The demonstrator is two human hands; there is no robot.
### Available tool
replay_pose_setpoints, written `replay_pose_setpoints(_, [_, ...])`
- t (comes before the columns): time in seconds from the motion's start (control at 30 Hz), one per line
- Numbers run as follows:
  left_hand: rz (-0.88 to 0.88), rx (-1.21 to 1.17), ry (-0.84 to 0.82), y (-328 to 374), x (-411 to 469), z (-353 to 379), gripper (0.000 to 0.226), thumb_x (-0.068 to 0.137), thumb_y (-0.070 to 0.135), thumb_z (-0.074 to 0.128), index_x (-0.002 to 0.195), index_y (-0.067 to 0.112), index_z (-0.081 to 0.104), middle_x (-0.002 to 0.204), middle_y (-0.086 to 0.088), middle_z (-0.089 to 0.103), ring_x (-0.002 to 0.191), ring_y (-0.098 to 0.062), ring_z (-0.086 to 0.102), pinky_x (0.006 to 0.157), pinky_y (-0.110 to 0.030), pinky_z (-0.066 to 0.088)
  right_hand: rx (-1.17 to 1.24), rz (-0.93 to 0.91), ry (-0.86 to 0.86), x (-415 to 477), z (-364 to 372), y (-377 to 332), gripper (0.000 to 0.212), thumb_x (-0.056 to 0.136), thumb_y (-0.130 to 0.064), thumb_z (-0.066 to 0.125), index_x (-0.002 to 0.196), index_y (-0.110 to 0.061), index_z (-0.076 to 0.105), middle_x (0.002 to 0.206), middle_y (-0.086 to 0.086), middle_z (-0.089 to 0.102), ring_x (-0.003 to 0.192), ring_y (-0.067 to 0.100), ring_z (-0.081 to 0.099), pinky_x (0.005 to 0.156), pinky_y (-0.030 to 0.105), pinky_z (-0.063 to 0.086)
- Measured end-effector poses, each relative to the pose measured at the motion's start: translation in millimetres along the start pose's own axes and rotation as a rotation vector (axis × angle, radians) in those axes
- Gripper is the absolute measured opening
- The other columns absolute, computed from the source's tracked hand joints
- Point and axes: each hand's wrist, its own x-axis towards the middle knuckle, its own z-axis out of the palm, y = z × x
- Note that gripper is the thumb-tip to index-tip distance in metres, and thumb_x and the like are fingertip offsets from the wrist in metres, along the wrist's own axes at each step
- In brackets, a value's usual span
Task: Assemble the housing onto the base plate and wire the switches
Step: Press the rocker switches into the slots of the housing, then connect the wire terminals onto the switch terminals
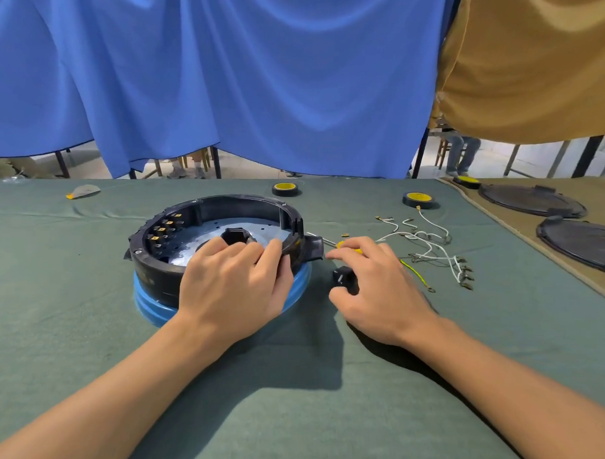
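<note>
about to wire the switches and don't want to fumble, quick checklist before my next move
1. Housing on plate: ok, plate shows inside the ring; fastening cannot tell.
2. Left hand steadies housing: ok, rests on near rim.
3. Right hand on screwdriver: cannot tell, fingers cover most of the yellow handle.
4. Terminals free: ok, bare on the inner left wall.
5. Wires in reach: ok, loose just right of the right hand.
6. Knob out of the way: not ok, it lies at the right thumb.
</note>
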Motion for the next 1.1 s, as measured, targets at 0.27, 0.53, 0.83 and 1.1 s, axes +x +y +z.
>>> replay_pose_setpoints(0.27, [-0.004,-0.022,0.016,-1,1,-1,0.036,0.090,0.023,0.055,0.055,0.016,0.052,0.042,0.001,0.041,0.038,-0.023,0.046,0.044,-0.032,0.038,0.016,0.091,-0.146,4,-4,9,0.062,0.082,-0.042,0.067,0.137,-0.023,0.045,0.127,-0.002,0.058,0.120,0.025,0.048,0.104,0.033,0.031])
replay_pose_setpoints(0.53, [-0.004,-0.039,0.015,-2,1,-2,0.038,0.091,0.023,0.054,0.054,0.016,0.052,0.041,0.002,0.041,0.037,-0.022,0.044,0.044,-0.030,0.037,0.016,0.126,-0.066,4,-9,4,0.039,0.082,-0.033,0.067,0.119,-0.023,0.062,0.116,0.002,0.063,0.110,0.021,0.056,0.097,0.033,0.043])
replay_pose_setpoints(0.83, [0.008,-0.038,0.036,-1,1,-2,0.039,0.091,0.021,0.053,0.052,0.017,0.046,0.041,0.000,0.042,0.038,-0.024,0.046,0.044,-0.032,0.038,0.530,0.066,0.170,17,-26,-14,0.029,0.076,-0.016,0.080,0.103,-0.023,0.072,0.093,-0.008,0.073,0.086,0.002,0.068,0.085,0.015,0.052])
replay_pose_setpoints(1.1, [0.011,-0.047,0.033,-2,1,-3,0.038,0.091,0.022,0.053,0.054,0.017,0.047,0.043,0.000,0.047,0.039,-0.025,0.048,0.045,-0.032,0.038,0.562,0.021,-0.024,62,-36,-39,0.031,0.073,-0.015,0.083,0.102,-0.017,0.074,0.099,-0.005,0.074,0.090,0.007,0.070,0.091,0.029,0.055])
